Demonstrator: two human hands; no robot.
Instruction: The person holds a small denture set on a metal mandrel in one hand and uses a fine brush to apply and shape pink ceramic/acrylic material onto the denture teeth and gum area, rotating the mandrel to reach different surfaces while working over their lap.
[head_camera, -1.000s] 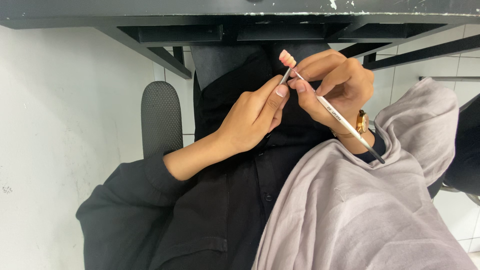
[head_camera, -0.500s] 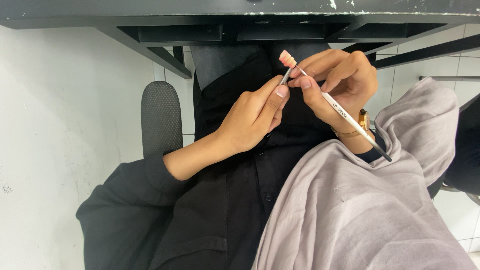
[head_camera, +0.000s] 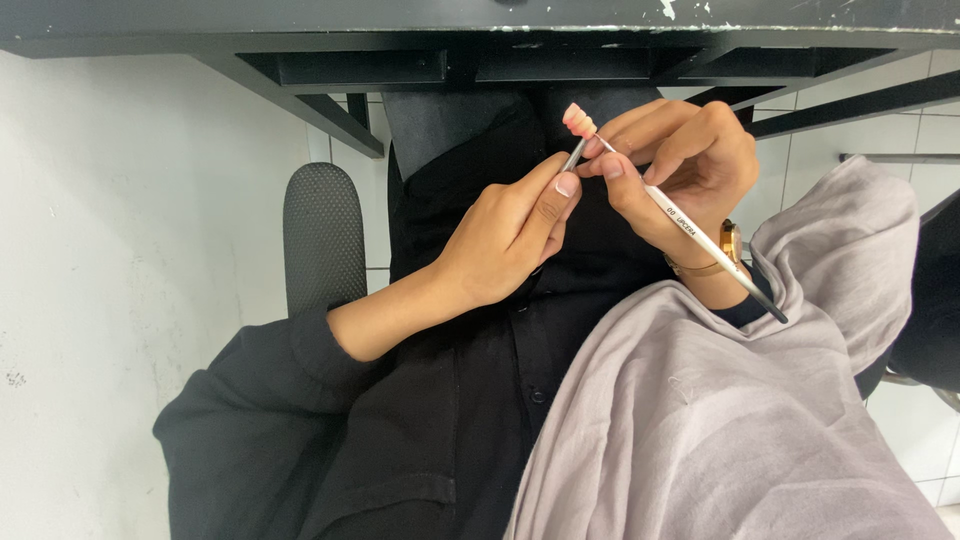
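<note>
right hand (head_camera: 690, 170) tipped the fine brush (head_camera: 700, 235) a bit steeper since before.
left hand (head_camera: 510, 235) pinches a metal rod holding the small pink piece (head_camera: 578, 119), right hand grips the brush.

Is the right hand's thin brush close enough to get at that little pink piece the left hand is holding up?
Probably yes. The right hand holds the thin brush with its tip right at the small pink piece, which sits atop a metal holder pinched by the left hand. Nothing lies between them.

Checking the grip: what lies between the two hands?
In the head view, only the small pink object on its thin metal stem; left hand, right hand.
</note>
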